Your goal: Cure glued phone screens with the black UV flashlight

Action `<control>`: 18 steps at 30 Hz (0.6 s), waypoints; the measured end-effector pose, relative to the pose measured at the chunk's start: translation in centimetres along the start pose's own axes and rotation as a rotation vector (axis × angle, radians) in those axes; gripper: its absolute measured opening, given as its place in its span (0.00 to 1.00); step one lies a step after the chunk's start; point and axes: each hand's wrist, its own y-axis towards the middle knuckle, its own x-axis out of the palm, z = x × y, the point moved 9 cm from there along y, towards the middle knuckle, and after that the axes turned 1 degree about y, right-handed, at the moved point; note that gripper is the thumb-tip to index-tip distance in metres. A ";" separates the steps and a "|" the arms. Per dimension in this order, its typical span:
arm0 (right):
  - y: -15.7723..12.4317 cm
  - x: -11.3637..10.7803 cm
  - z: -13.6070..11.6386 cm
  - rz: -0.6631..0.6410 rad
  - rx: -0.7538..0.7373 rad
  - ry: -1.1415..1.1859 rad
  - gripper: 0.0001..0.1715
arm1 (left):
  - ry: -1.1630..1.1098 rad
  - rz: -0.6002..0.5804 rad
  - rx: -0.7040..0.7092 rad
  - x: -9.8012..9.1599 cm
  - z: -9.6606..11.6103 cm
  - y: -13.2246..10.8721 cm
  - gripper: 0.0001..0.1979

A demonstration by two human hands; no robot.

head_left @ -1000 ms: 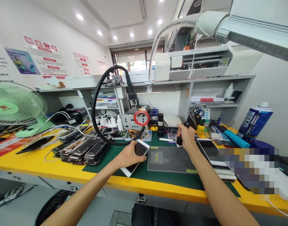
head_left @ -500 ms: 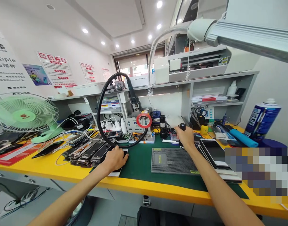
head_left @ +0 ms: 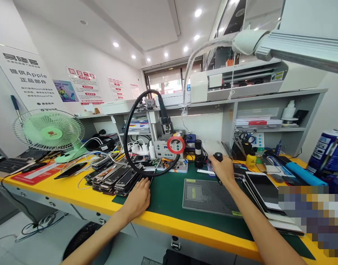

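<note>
On the green mat at 6 o'clock: left hand (head_left: 137,198), flat and open, covers a phone (head_left: 145,181) beside the phone stack (head_left: 113,179); likely thin, slippery, fragile, so grip its edges. Right hand (head_left: 225,170) fisted around black tool (head_left: 218,157).

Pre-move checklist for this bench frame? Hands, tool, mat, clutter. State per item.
1. Left hand settled: ok. It lies palm down at the left edge of the green mat, beside the stack of phones.
2. Anything under the left hand: cannot tell. The palm covers whatever is there.
3. Right hand grip: ok. It is closed around a black-tipped tool held upright.
4. Grey work pad free: ok. Nothing lies on it.
5. Black hose loop out of the way: ok. It arches behind the left hand, not touching it.
6. Phones to the right: not ok. They lie close beside the right forearm.
</note>
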 end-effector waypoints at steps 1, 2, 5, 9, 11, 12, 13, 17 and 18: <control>-0.1 -0.1 -0.3 0.008 -0.010 0.000 0.20 | 0.001 0.006 -0.002 0.0 -0.3 0.3 0.29; -0.2 -0.2 -0.5 0.015 -0.020 0.001 0.19 | 0.000 0.012 0.000 -0.1 -0.4 0.4 0.29; -0.3 -0.5 -0.9 0.019 -0.033 -0.001 0.20 | -0.001 0.034 0.007 -0.3 -0.5 0.3 0.28; -0.2 -0.2 -0.7 -0.021 -0.018 -0.031 0.19 | 0.000 0.057 -0.004 -0.2 -0.9 0.0 0.28; -0.2 0.2 -0.4 -0.041 0.001 -0.045 0.18 | 0.003 0.065 0.000 0.2 -1.2 0.1 0.28; -0.2 0.4 -0.2 -0.051 0.014 -0.047 0.18 | 0.004 0.068 0.006 0.4 -1.4 0.2 0.28; -0.2 0.6 0.0 -0.062 0.028 -0.045 0.18 | 0.008 0.072 0.014 0.6 -1.4 0.3 0.28; 0.1 1.4 0.9 -0.108 0.073 -0.005 0.18 | -0.013 0.208 0.038 -2.2 0.1 -0.2 0.26; 0.2 1.6 1.1 -0.117 0.080 0.003 0.18 | -0.071 0.304 0.083 -4.3 1.4 -0.8 0.23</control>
